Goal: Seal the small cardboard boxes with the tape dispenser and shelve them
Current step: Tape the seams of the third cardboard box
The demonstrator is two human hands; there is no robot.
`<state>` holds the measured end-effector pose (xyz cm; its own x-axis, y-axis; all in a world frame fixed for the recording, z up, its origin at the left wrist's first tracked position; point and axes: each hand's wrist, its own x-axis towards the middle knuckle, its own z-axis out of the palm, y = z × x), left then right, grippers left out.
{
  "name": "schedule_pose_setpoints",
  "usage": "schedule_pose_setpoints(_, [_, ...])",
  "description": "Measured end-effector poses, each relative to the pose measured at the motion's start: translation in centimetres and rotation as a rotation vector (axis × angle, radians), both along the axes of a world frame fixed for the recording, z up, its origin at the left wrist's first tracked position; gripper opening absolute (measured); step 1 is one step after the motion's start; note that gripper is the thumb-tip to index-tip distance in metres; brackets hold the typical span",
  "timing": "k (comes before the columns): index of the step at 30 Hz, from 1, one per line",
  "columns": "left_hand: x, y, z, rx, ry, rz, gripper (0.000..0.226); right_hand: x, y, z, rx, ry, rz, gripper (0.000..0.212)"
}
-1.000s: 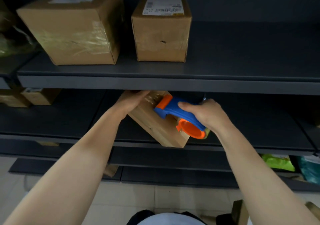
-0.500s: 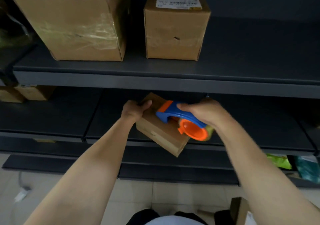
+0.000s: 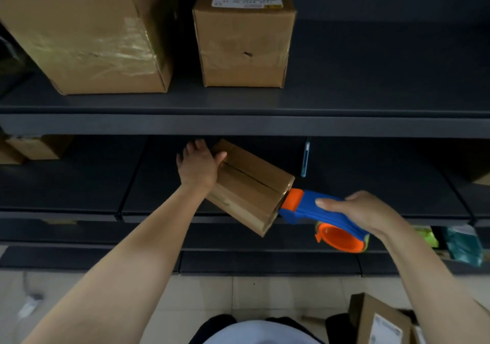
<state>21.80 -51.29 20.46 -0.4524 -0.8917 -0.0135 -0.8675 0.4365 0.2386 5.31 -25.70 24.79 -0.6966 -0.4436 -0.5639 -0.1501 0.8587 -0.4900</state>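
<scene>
Your landmark is the dark shelf unit (image 3: 238, 125), which fills most of the view. On its upper shelf sits a large cardboard box (image 3: 87, 33) wrapped in wrinkled clear tape, and just to the right of it, apart by a narrow gap, a medium box (image 3: 244, 39) with a white label on top. Below that shelf's front edge, your left hand (image 3: 197, 167) holds the small cardboard box (image 3: 249, 187) at its far end, thumb on the top face and fingers spread around the side; the box is tilted, its near corner hanging past the lower shelf's front edge. You may be resting it on that lower shelf, though the angle makes this hard to confirm. A seam runs along its top. Your right hand (image 3: 363, 214) has its grip closed around the blue handle of the tape dispenser (image 3: 318, 216), whose orange head touches the box's near-right end, with the orange roll hub hanging below your wrist.
</scene>
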Motion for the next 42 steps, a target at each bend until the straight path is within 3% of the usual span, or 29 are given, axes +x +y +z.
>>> schedule_pose_setpoints(2, [-0.8, 1.9, -0.1, -0.141, -0.054, -0.172, 0.054, 0.2, 0.2, -0.2, -0.013, -0.006, -0.004, 0.058])
schedule_pose_setpoints(4, [-1.6, 3.8, -0.5, -0.042, -0.083, -0.258, 0.059, 0.4, 0.2, -0.3, -0.016, -0.008, 0.005, 0.058])
schedule_pose_setpoints(7, [-2.2, 5.1, -0.9, 0.085, -0.187, -0.242, 0.076, 0.5, 0.1, 0.0, -0.037, -0.013, -0.003, 0.055])
schedule_pose_setpoints(11, [-2.6, 5.7, -0.2, 0.143, -0.198, -0.199, 0.079, 0.9, 0.2, 0.1, -0.045, -0.008, 0.007, 0.057])
schedule_pose_setpoints(16, [-3.2, 7.6, 0.3, 0.243, -0.262, -0.238, 0.120, 1.0, 0.0, 0.2, -0.060, 0.000, -0.001, 0.057])
schedule_pose_setpoints(22, [-4.1, 7.9, 0.9, 0.288, -0.297, -0.227, 0.138, 1.0, 0.1, -0.2, -0.069, -0.009, -0.001, 0.058])
schedule_pose_setpoints(26, [-4.0, 8.2, 0.7, 0.284, -0.290, -0.224, 0.137, 1.1, 0.5, -0.9, -0.089, -0.036, -0.014, 0.059])
schedule_pose_setpoints(32, [-4.2, 9.8, 0.7, 0.198, -0.266, -0.249, 0.116, 1.0, 0.9, -1.3, -0.105, -0.055, -0.023, 0.059])
schedule_pose_setpoints(38, [-4.4, 9.6, 1.4, 0.212, -0.300, -0.273, 0.126, 1.3, 1.1, -1.7, -0.116, -0.060, -0.024, 0.060])
schedule_pose_setpoints(42, [-4.4, 9.5, 2.1, 0.215, -0.281, -0.296, 0.117, 0.6, 3.3, -1.3, -0.137, -0.062, -0.059, 0.052])
